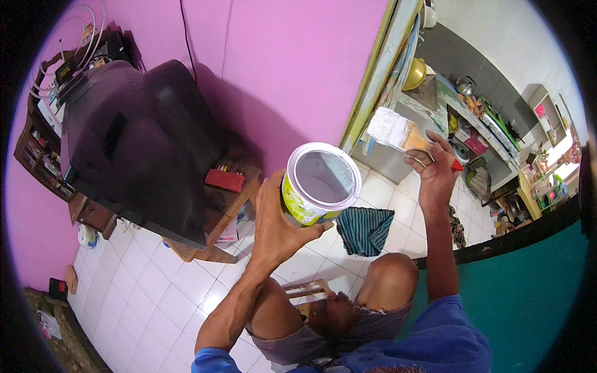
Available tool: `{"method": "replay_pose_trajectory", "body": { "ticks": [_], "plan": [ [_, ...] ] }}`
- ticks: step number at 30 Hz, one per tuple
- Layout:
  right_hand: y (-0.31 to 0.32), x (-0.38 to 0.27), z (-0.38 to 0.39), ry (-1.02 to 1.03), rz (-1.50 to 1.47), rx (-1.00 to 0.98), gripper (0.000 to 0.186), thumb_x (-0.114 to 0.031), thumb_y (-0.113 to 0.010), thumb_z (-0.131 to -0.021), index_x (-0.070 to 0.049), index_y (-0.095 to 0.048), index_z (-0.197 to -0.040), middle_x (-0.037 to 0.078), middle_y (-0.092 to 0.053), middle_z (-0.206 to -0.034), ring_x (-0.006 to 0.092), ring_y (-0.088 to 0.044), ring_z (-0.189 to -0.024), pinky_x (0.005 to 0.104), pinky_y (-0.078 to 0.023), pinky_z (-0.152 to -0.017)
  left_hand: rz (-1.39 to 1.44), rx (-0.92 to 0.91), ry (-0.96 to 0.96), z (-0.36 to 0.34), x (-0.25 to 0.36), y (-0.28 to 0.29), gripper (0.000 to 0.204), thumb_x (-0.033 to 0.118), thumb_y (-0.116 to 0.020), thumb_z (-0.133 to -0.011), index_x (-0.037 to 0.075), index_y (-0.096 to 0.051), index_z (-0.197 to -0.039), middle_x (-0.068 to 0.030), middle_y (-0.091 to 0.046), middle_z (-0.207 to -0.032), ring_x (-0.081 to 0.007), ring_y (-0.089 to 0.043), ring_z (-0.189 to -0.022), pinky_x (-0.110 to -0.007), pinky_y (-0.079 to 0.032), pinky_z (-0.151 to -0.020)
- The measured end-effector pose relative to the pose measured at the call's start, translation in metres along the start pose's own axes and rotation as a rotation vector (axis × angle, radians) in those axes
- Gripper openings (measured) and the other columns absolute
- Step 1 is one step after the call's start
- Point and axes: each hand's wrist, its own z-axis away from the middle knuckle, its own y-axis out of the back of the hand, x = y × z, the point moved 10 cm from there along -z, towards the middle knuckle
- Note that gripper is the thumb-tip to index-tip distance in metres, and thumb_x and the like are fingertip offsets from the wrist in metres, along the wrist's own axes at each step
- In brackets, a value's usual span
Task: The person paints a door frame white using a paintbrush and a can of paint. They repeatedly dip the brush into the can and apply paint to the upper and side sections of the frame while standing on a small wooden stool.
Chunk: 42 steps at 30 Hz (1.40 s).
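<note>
My left hand (277,217) is wrapped round the side of an open paint can (301,208) with a yellow-green label and a pale, smeared rim. Greyish-white paint lies inside it. Off to the right and apart from the can, my right hand (438,174) grips a wide paintbrush (388,129) near its wooden-coloured part. White paint coats the brush head, which points up and left. A red tip shows on the other side of the fingers. Part of the handle is hidden by my hand.
A pink wall (273,68) rises in front. At left a large black television (124,149) stands on a wooden cabinet (233,214) with a red box (225,179). A striped dark cloth (365,230) lies on the tiled floor (149,292). Right of the door frame (376,68) is a kitchen counter (448,93).
</note>
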Motion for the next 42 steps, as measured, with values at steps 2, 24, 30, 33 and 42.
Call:
{"method": "replay_pose_trajectory", "body": {
  "ticks": [2,24,30,33,42],
  "plan": [
    [0.004,-0.011,-0.005,0.247,0.289,0.004,0.033,-0.009,-0.064,-0.099,-0.005,-0.065,-0.132,0.012,-0.070,-0.108,0.0228,-0.069,-0.102,0.0387,-0.057,-0.087,-0.049,-0.027,0.010,-0.002,-0.001,0.000,0.110,0.016,-0.097,-0.058,-0.002,-0.039,-0.149,-0.0179,-0.053,-0.139,-0.0288,-0.055,-0.131,-0.043,-0.043,-0.113],
    [-0.085,-0.024,-0.011,0.969,1.029,-0.159,0.026,0.002,-0.071,-0.087,-0.004,-0.072,-0.112,0.014,-0.070,-0.108,0.0289,-0.070,-0.095,0.0393,-0.058,-0.081,0.033,-0.031,0.053,-0.004,-0.017,-0.002,0.103,0.025,-0.097,-0.058,0.003,-0.044,-0.143,-0.0190,-0.054,-0.134,-0.0417,-0.046,-0.132,-0.054,-0.035,-0.113],
    [-0.095,-0.060,-0.030,1.134,1.066,-0.047,0.031,0.002,-0.070,-0.089,-0.008,-0.074,-0.118,0.015,-0.070,-0.113,0.0294,-0.069,-0.105,0.0398,-0.058,-0.086,0.044,-0.039,0.052,-0.006,-0.013,0.001,0.102,0.024,-0.096,-0.058,0.004,-0.044,-0.143,-0.0187,-0.054,-0.133,-0.0415,-0.046,-0.131,-0.054,-0.035,-0.113],
    [-0.079,-0.032,-0.026,1.066,1.030,-0.094,0.034,0.001,-0.070,-0.089,-0.009,-0.073,-0.121,0.014,-0.070,-0.117,0.0292,-0.069,-0.108,0.0397,-0.058,-0.087,0.001,-0.033,0.013,-0.007,-0.006,0.001,0.104,0.022,-0.097,-0.058,0.002,-0.043,-0.144,-0.0184,-0.055,-0.133,-0.0378,-0.049,-0.130,-0.051,-0.038,-0.112],
    [-0.097,-0.056,-0.041,0.986,1.196,-0.102,0.022,0.002,-0.070,-0.089,-0.003,-0.072,-0.111,0.013,-0.069,-0.104,0.0288,-0.070,-0.097,0.0416,-0.057,-0.083,-0.010,-0.039,0.018,-0.006,-0.012,0.000,0.110,0.017,-0.098,-0.057,-0.001,-0.040,-0.148,-0.0186,-0.054,-0.138,-0.0300,-0.055,-0.129,-0.044,-0.044,-0.112]
  ]
}}
